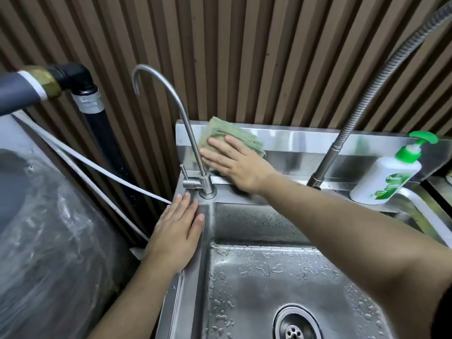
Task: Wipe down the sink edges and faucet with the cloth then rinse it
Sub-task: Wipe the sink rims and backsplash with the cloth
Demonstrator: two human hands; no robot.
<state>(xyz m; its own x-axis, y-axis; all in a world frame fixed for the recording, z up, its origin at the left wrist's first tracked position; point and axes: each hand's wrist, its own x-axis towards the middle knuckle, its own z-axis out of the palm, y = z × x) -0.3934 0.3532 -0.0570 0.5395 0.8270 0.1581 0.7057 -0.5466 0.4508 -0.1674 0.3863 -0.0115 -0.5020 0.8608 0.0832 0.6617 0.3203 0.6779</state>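
Observation:
A green cloth [221, 133] is pressed flat against the steel backsplash [298, 140] behind the sink, under my right hand [236, 162], whose fingers are spread over it. Just left of the cloth rises the thin gooseneck faucet [179, 111], with its base [208, 187] at the sink's back left corner. My left hand [176, 228] lies flat, palm down, on the left sink edge [188, 289], holding nothing. The steel sink basin [244, 272] is wet with drops, and the drain [297, 324] shows at the bottom.
A flexible metal hose faucet [367, 101] stands at the back right. A white and green soap pump bottle [389, 172] sits on the rear ledge. Left of the sink are a black pipe [97, 118], white tubing [97, 167] and a plastic-wrapped dark object [49, 228]. A ribbed wall stands behind.

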